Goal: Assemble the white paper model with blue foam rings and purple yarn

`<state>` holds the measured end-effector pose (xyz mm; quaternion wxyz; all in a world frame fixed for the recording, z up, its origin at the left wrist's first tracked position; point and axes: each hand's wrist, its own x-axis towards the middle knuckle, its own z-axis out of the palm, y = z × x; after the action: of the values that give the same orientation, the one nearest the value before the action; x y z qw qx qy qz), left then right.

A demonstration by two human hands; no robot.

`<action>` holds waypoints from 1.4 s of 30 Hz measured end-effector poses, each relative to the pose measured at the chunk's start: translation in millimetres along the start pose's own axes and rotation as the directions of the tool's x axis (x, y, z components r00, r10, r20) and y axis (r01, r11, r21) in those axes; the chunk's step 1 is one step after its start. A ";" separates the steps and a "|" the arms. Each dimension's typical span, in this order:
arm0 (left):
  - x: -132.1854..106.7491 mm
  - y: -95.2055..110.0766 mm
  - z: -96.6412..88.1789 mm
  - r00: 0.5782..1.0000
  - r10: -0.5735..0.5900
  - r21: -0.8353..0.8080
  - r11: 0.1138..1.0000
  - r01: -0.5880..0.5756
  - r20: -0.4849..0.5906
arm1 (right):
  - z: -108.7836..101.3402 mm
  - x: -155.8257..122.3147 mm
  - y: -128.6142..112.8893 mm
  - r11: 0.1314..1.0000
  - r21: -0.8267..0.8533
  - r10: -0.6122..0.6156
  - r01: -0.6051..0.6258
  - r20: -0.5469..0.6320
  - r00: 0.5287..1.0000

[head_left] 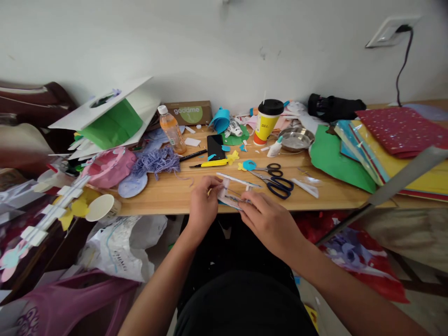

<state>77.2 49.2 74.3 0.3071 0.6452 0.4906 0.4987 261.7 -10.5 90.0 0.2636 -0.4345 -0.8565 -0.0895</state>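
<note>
At the table's front edge, my left hand (204, 205) pinches the left end of a small white paper piece (228, 199) with light blue edges. The fingers of my right hand (271, 219) close on its right end. A thin dark strand or stick crosses the piece between my hands; I cannot make out what it is. Just beyond lie navy-handled scissors (280, 187) and a smaller dark-handled pair (275, 171). A yellow craft knife (214, 163) rests past my left hand, near a black phone (216, 145).
Behind stand an orange drink bottle (171, 133) and a yellow cup (265, 125) with a black lid. A metal bowl (297, 140) and green sheet (332, 156) lie right. Purple yarn (157, 162) and a paper cup (103, 208) sit left. A grey bar (381, 193) slants in front right.
</note>
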 end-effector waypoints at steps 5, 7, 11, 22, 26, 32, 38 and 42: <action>-2.6 8.0 3.9 0.996 -0.091 0.143 0.985 0.093 -0.025 | -1.8 -1.4 1.7 0.997 -0.074 0.008 -0.007 0.012 1.000; -3.2 12.4 5.4 0.994 -0.105 0.177 0.978 0.108 -0.028 | -0.9 -2.0 0.9 0.995 -0.102 0.010 -0.009 0.009 1.000; -4.3 16.1 9.7 0.986 -0.166 0.140 0.976 0.167 -0.020 | 4.6 -5.0 -0.9 0.994 -0.112 0.019 -0.019 0.000 1.000; -0.2 -3.8 12.1 0.977 -0.211 0.078 0.975 0.209 0.012 | 10.1 -6.6 5.8 0.995 -0.094 0.013 -0.014 -0.006 1.000; -0.1 -10.2 11.2 0.976 -0.217 0.021 0.976 0.216 0.033 | 7.1 -4.9 5.8 0.995 -0.099 0.002 -0.001 0.008 1.000; -0.4 -7.5 6.5 0.987 -0.153 -0.128 0.979 0.158 0.047 | -3.2 -5.6 10.3 0.988 -0.148 -0.056 0.046 -0.065 0.996; -10.0 1.7 -4.4 0.983 -0.117 -0.259 0.954 0.150 0.139 | -9.5 -16.6 20.6 0.987 -0.098 -0.146 0.128 -0.199 0.969; -16.6 7.1 -6.9 0.986 -0.124 -0.291 0.945 0.152 0.111 | -9.1 -22.4 21.7 0.985 -0.079 -0.171 0.157 -0.238 0.956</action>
<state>72.7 30.7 77.1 0.4572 0.5776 0.4393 0.5141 293.1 -16.4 84.2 0.3455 -0.3552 -0.8478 -0.1889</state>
